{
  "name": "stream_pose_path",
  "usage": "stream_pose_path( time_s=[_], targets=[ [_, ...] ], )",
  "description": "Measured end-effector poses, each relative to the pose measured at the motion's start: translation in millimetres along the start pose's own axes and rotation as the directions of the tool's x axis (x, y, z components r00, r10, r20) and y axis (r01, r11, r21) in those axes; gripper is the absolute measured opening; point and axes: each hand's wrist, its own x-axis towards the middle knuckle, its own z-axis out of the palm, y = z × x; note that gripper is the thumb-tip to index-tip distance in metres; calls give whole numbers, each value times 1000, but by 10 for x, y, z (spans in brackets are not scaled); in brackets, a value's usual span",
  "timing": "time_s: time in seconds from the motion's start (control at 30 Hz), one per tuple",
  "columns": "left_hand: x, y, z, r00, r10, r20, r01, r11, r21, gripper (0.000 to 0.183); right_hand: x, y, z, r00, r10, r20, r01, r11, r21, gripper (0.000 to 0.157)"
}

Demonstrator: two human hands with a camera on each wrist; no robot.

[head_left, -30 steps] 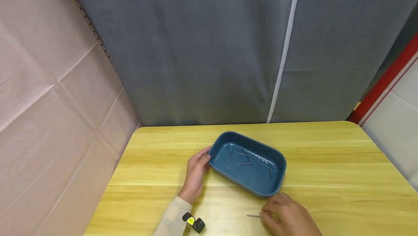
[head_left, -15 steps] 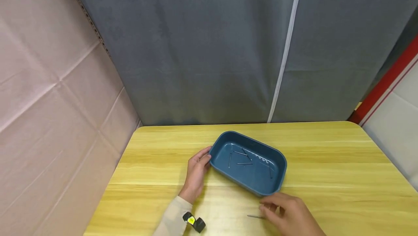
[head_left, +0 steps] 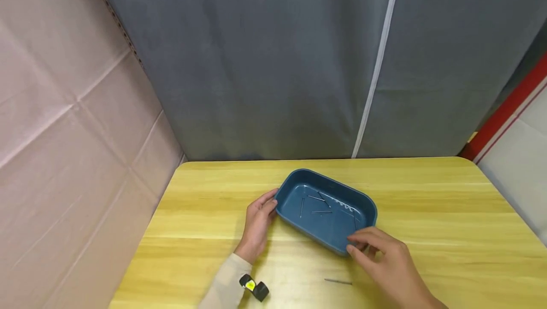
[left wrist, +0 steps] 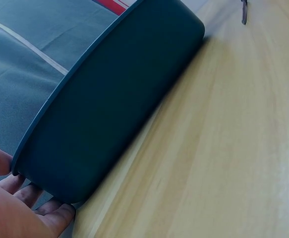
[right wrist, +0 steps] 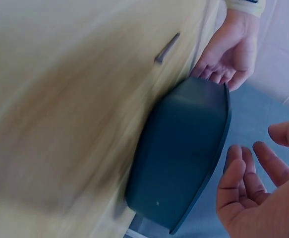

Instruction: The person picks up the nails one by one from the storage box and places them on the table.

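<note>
A dark blue rectangular plastic tray (head_left: pixel 318 226) with rounded corners stands on the table, turned slightly. Inside lie several thin metal nails (head_left: pixel 322 212), spread over its floor. My left hand (head_left: pixel 256 226) grips the tray's left end, thumb at the rim and fingers against the outer wall, as the left wrist view shows. My right hand (head_left: pixel 384 257) hovers at the near right corner, fingertips over the rim. In the right wrist view its thumb and fingers stand apart, with nothing seen between them. One nail (head_left: pixel 338 281) lies on the wood in front of the tray.
The pale wooden table (head_left: pixel 205 214) ends at a grey curtain (head_left: pixel 265 71) behind. A pinkish cloth wall (head_left: pixel 85 157) closes off the left, and a white panel with a red edge (head_left: pixel 508 109) stands at the right. A black strap (head_left: pixel 254 287) circles my left wrist.
My right hand has moved forward from beside the loose nail to the tray's corner, leaving that nail in full view. The left hand and tray have stayed put.
</note>
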Motion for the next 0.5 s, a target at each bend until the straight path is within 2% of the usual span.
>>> stream_pose_path(
  time_s=[0.2,0.5],
  targets=[
    [28,11,18,1000,0,5,0,1000,-8,42,139,66,-24,999,-11,-39,8,996,-87,28],
    [7,-6,4,1000,-3,-7,3,1000,-5,43,276,188,52,1000,-7,-13,5,989,-146,24]
  ],
)
